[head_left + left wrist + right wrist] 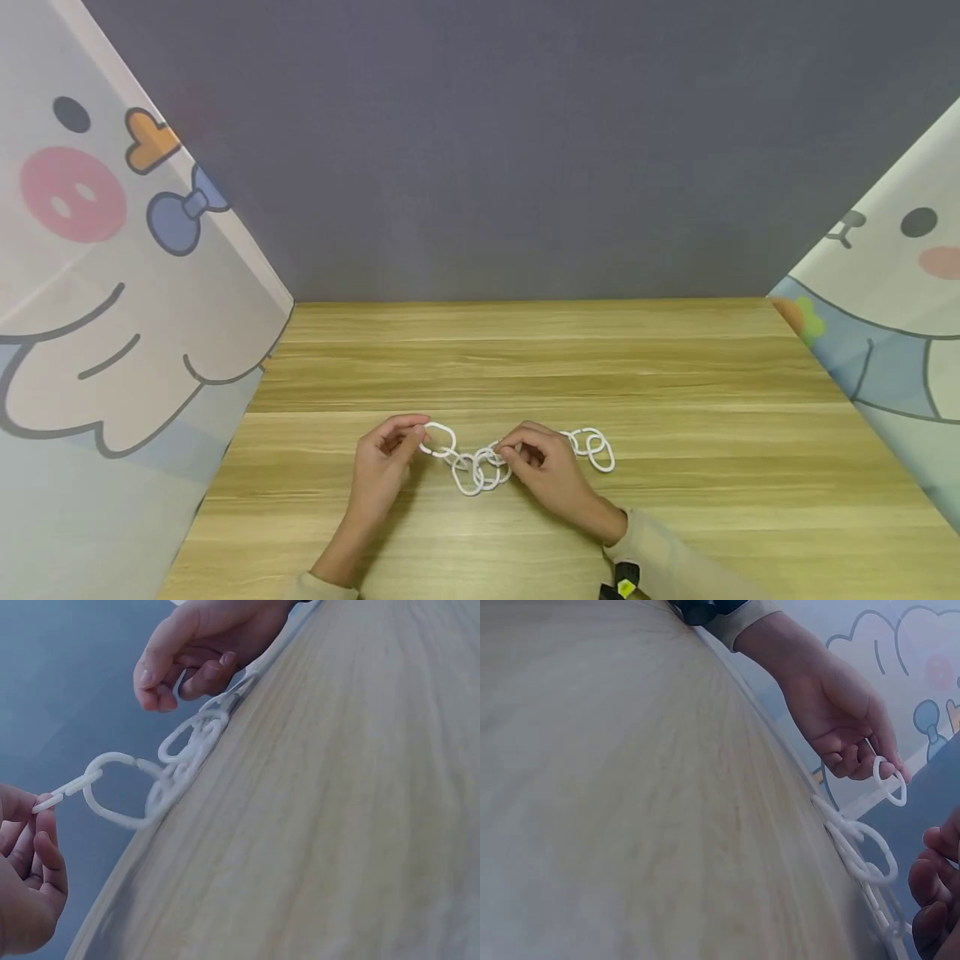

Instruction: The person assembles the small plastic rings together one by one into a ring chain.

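A chain of white plastic links [467, 492] lies on the wooden table [525, 367], bunched between the two hands. My left hand [378, 467] pinches its left end link [452, 435] between thumb and fingers. In the left wrist view that link [51, 802] is held up off the table, and another link [112, 817] hangs from it down to the pile. My right hand [551, 467] is over the chain with loosely bent fingers. The left wrist view shows this right hand [210, 645] just above the links with nothing between its fingertips.
The other end of the chain [600, 458] lies to the right, beyond the right hand. A grey panel [525, 167] stands behind the table. Cartoon-printed cloths [135, 333] flank both sides. A black strap with a yellow mark [626, 579] is by the right sleeve.
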Demonstrator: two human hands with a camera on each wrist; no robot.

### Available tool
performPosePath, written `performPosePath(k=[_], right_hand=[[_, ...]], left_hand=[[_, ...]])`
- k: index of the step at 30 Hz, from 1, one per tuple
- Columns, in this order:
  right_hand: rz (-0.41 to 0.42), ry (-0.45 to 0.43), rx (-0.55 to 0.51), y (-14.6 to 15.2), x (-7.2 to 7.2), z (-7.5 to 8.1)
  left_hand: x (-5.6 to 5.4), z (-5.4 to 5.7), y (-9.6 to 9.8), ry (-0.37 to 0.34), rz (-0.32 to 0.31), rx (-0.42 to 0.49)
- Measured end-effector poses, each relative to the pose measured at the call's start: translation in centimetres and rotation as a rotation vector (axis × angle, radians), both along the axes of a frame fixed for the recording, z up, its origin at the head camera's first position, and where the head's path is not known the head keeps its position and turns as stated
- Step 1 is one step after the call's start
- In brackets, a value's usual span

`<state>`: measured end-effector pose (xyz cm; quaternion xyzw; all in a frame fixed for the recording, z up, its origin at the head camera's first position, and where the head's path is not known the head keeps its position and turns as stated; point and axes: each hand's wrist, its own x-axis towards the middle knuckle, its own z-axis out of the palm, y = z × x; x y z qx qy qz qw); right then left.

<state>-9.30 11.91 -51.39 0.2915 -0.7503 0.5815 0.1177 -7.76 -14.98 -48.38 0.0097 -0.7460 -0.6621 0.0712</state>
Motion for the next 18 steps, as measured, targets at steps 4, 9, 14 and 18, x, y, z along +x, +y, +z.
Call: performPosePath(k=[4, 9, 14, 18], right_hand=[[-0.004, 0.029, 0.0, 0.9, 0.0, 0.0], [-0.023, 0.028, 0.049, 2.7, 0.3, 0.6], [-0.045, 0.026, 0.109, 5.0, 0.8, 1.0], [-0.08, 0.024, 0.135, 6.9, 1.1, 1.2]], left_hand=[[0.0, 0.2, 0.1, -0.007, 0.017, 0.014], [-0.1, 0.2, 0.0, -0.007, 0.025, 0.02], [-0.2, 0.2, -0.1, -0.023, 0.037, 0.019], [-0.3, 0.2, -0.3, -0.035, 0.045, 0.027]])
